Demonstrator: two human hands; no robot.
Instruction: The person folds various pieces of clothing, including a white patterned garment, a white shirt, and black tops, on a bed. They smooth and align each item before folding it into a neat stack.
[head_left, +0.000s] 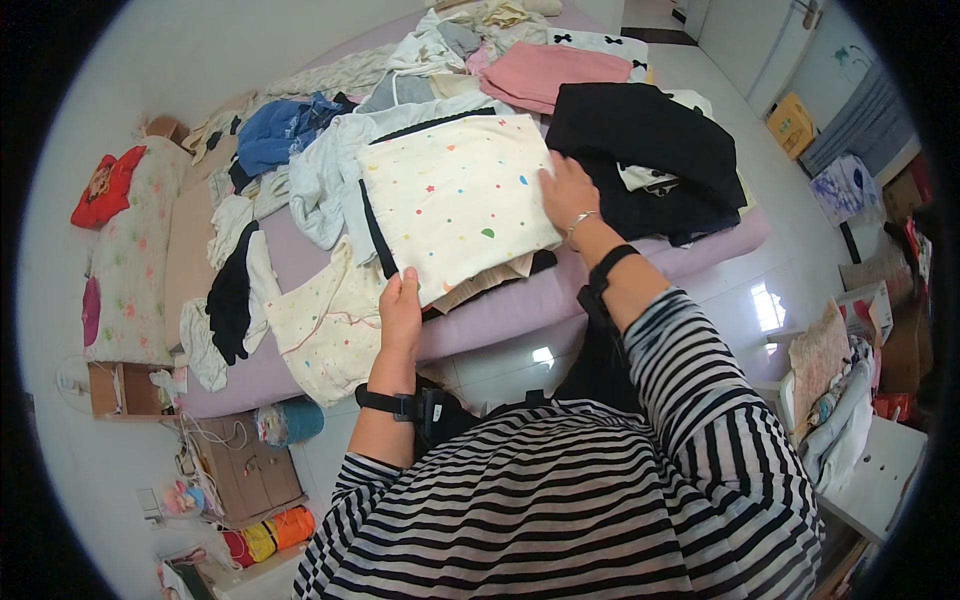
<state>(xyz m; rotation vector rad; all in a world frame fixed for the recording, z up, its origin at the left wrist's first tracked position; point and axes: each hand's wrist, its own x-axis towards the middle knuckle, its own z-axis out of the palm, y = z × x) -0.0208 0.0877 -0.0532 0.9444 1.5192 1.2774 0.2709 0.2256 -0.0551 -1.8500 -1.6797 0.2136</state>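
A folded cream cloth garment (457, 202) with small coloured dots and shapes lies in front of me at the bed's near edge. My left hand (400, 309) grips its lower left corner, thumb on top. At its right edge, my right hand (568, 193) holds the cloth, fingers over the border. Black and beige folded fabric (487, 285) shows beneath it. To the left, a loose cream garment (330, 322) with similar dots and pink trim hangs over the bed edge. A pale grey garment (322, 176) is spread behind my left hand.
The bed (495, 322) holds a stack of black folded clothes (645, 142), a pink folded garment (551, 73), blue denim (281, 135) and a black garment (231, 300). A red cushion (109, 187) lies far left. A chair with clothes (832, 405) stands at right.
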